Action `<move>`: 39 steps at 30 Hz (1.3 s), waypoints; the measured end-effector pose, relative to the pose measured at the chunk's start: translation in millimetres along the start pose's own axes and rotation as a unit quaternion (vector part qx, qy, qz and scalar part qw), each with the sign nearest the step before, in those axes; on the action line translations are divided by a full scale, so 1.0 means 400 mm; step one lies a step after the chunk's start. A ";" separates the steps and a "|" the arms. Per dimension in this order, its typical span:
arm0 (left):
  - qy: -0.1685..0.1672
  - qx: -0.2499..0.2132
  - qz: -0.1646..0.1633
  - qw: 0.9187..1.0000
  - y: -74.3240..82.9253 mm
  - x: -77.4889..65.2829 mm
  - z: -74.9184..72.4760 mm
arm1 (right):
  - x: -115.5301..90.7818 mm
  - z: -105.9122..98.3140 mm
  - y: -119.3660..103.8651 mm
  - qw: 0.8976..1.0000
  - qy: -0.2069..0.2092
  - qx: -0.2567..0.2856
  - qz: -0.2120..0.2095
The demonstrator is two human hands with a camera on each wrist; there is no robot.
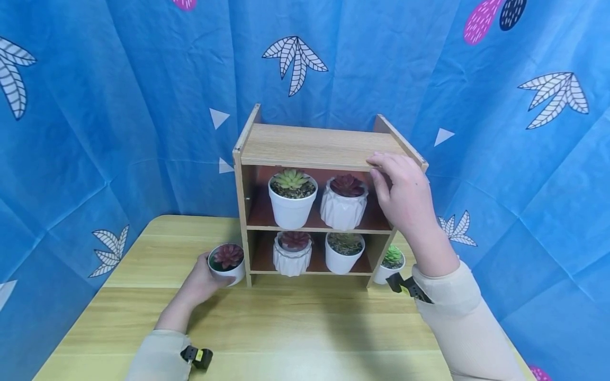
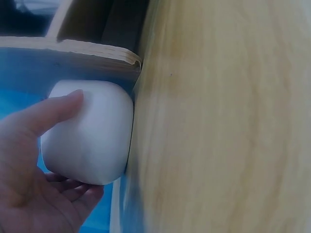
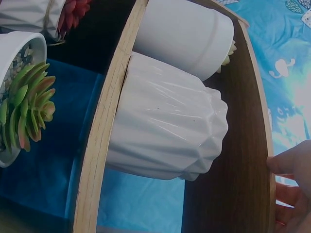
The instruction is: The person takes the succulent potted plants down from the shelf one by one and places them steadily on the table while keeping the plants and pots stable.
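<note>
**Left hand [image 1: 204, 279] grips a potted plant [image 1: 227, 260], right hand [image 1: 404, 189] pinches the edge of a shelf [image 1: 314, 144]**

Well apart, the hands work at opposite sides of the shelf. On the left, thumb and fingers curl round the white pot of a dark red plant, just outside the left side panel; whether pot and panel touch I cannot tell. This grasp on opposite sides probably keeps the pot from tipping. On the right, the fingers lie over the near edge of the top board with the thumb below it, a light hold that may steady the frame.

Each board inside carries two pots, side by side, likely so that every plant shows from the near side. Above, a green plant [image 1: 292, 200] stands left of a red one in a ridged pot [image 1: 344, 206]; below, a smaller ridged pot [image 1: 293, 255] stands left of a plain white pot [image 1: 344, 254]. Outside the right panel is a bright green plant [image 1: 391, 264].

Everything stands on a pale wood-grained table [image 1: 295, 328]. Beyond it, a creased blue curtain [image 1: 181, 106], printed with white leaves, closes off the far side, left and right.
</note>
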State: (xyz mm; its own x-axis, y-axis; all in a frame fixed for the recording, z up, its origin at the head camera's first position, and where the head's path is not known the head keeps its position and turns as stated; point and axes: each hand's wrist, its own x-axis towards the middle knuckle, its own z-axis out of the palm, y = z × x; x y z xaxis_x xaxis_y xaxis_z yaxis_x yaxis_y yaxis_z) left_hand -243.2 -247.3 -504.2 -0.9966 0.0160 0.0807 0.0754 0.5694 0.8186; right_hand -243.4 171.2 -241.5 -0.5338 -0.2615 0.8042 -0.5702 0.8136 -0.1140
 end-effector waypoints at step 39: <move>-0.013 0.074 -0.018 0.997 0.058 -0.018 -0.037 | 0.003 0.002 0.003 1.000 -0.001 0.000 -0.003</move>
State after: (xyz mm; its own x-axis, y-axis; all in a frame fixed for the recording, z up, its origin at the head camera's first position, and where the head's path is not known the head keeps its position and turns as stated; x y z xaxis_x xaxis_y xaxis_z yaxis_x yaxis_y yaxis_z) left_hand -233.9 -246.5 -477.3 -0.9993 0.0135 0.0353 0.0349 0.6856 0.7272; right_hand -245.3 171.5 -241.4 -0.5312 -0.2683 0.8036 -0.5745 0.8112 -0.1090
